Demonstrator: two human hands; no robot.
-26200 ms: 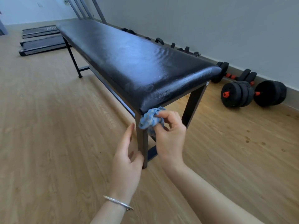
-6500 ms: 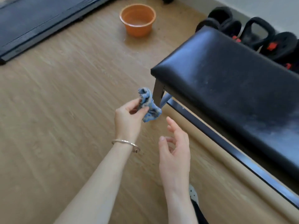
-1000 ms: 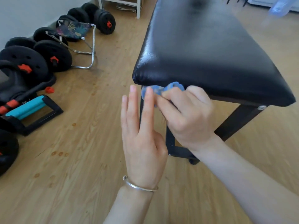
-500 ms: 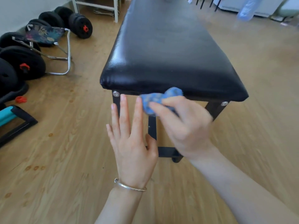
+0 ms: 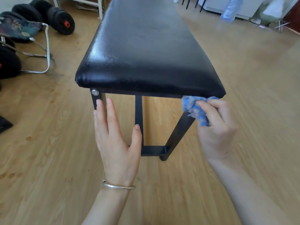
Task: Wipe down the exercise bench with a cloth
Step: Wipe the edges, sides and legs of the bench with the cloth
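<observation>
The exercise bench point(image 5: 146, 51) has a long black padded top on a black metal frame and runs away from me up the middle of the view. My right hand point(image 5: 215, 127) grips a crumpled blue cloth point(image 5: 194, 108) and holds it against the top of the near right leg, just under the pad's right corner. My left hand point(image 5: 115, 140) hovers flat with straight fingers in front of the near left leg, holding nothing. A silver bangle sits on that wrist.
Black dumbbells point(image 5: 60, 18) and weight plates point(image 5: 8, 62) lie on the wooden floor at the left, beside a folding stool point(image 5: 32, 46) with a chrome frame. A clear plastic bottle point(image 5: 230, 8) and white furniture stand at the far right.
My right hand has slid the cloth rightward along the underside of the bench's near end, from the middle to the right leg. The view has shifted so the bench end is more centred.
</observation>
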